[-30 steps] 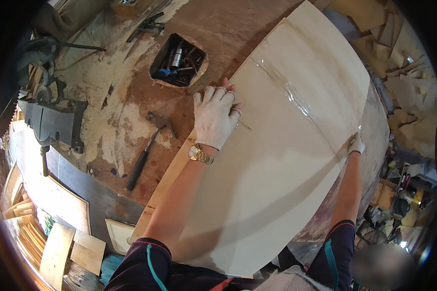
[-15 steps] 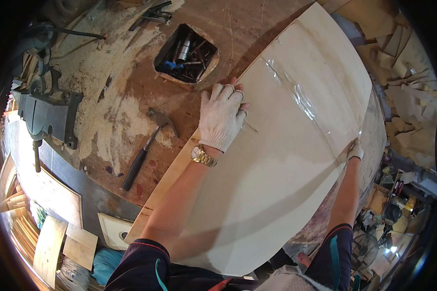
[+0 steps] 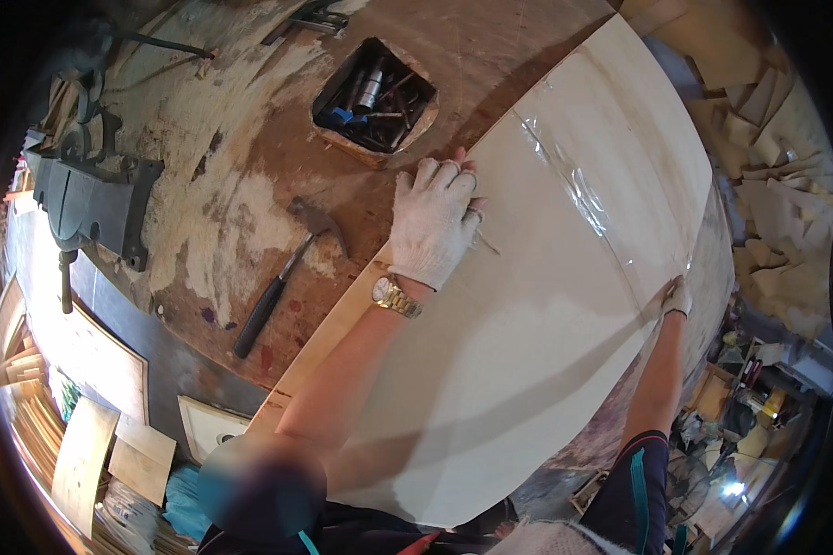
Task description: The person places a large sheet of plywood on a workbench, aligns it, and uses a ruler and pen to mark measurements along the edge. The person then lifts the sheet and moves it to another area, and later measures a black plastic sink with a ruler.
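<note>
A large pale sheet, like thin plywood (image 3: 528,324), lies slantwise across the workbench, with clear shiny tape (image 3: 578,199) along a seam. My left hand (image 3: 435,222), in a white knitted glove with fingertips bare, rests over its left edge. The fingers are curled closed, and a thin rod-like thing (image 3: 489,244) sticks out beside them; its kind is unclear. At the sheet's right edge, my right hand (image 3: 677,296), also gloved, grips the rim, its fingers partly hidden. A claw hammer (image 3: 282,277) with a black handle lies left of my left hand.
Beyond my left hand, a cut-out in the worn workbench (image 3: 250,213) holds drill bits and metal parts (image 3: 370,97). A grey vise (image 3: 93,208) stands at the left. Wood offcuts (image 3: 773,203) pile up at right; boards (image 3: 83,453) lean at lower left.
The whole view has shifted slightly, so the bench and sheet sit a little differently in the picture. Both hands keep their places on the sheet.
</note>
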Available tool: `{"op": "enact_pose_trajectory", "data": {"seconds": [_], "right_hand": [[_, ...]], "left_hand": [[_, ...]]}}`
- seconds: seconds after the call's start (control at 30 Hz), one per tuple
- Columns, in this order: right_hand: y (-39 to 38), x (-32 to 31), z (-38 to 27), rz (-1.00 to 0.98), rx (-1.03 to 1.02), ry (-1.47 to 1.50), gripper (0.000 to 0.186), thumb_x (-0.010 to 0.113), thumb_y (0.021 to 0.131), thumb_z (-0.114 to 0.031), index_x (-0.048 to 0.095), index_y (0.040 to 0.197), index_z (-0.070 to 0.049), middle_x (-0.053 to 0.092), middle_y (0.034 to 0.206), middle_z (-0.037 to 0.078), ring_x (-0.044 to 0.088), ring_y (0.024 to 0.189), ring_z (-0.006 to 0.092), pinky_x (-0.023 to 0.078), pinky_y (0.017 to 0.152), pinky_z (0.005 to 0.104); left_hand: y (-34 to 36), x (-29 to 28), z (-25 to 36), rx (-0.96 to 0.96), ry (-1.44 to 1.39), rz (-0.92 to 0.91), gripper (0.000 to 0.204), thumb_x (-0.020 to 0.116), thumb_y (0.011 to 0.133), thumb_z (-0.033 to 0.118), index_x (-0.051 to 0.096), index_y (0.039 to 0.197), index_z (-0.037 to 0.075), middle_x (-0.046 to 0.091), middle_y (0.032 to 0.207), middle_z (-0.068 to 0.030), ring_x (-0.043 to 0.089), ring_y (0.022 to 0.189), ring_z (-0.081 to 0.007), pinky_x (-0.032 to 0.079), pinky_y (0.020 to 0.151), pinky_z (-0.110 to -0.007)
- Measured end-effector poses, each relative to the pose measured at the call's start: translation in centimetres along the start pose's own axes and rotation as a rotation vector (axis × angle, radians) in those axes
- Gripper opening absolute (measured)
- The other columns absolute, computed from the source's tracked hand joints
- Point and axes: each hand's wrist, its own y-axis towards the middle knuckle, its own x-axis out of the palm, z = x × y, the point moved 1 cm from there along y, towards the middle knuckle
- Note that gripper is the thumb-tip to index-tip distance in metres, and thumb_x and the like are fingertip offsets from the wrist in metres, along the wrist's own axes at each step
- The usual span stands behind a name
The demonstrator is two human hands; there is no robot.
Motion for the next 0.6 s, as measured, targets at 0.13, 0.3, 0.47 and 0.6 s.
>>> {"op": "enact_pose_trajectory", "data": {"seconds": [0.13, 0.3, 0.47, 0.6], "right_hand": [[0.6, -1.8, -0.4, -0.026, -0.003, -0.109, 0.032, 0.072, 0.098, -0.035, 0.069, 0.096, -0.003, 0.053, 0.078, 0.001, 0.046, 0.072, 0.0143, 0.042, 0.065, 0.0337], [0.3, 0.1, -0.2, 0.008, 0.034, -0.155, 0.028, 0.075, 0.094, -0.033, 0.066, 0.083, -0.009, 0.048, 0.069, -0.001, 0.044, 0.062, 0.0152, 0.040, 0.058, 0.0332], [0.4, -3.1, -2.0, 0.135, -0.050, -0.297, 0.029, 0.073, 0.092, -0.030, 0.069, 0.097, -0.002, 0.060, 0.078, 0.006, 0.058, 0.066, 0.0210, 0.049, 0.061, 0.0387], [-16.0, 13.4, -7.6, 0.421, -0.732, -1.083, 0.064, 0.082, 0.084, -0.033, 0.058, 0.135, -0.002, 0.068, 0.113, 0.015, 0.068, 0.101, 0.0283, 0.059, 0.077, 0.0432]], "left_hand": [[0.1, -0.5, 0.4, -0.203, 0.013, 0.090, 0.045, 0.085, 0.074, 0.034, 0.067, 0.105, 0.007, 0.063, 0.101, -0.0102, 0.060, 0.102, -0.0298, 0.049, 0.087, -0.046], [0.1, -0.5, 0.4, -0.267, -0.068, 0.095, 0.050, 0.087, 0.073, 0.037, 0.066, 0.104, 0.006, 0.062, 0.100, -0.0130, 0.064, 0.090, -0.0334, 0.053, 0.077, -0.045], [-0.1, -0.6, 0.1, -0.240, -0.107, 0.061, 0.048, 0.086, 0.074, 0.037, 0.065, 0.104, 0.006, 0.061, 0.098, -0.0127, 0.064, 0.088, -0.0332, 0.054, 0.075, -0.045], [-0.4, -0.5, -0.2, -0.320, 0.017, 0.087, 0.047, 0.086, 0.074, 0.035, 0.066, 0.106, 0.006, 0.059, 0.095, -0.0118, 0.063, 0.088, -0.0333, 0.053, 0.076, -0.045]]}}
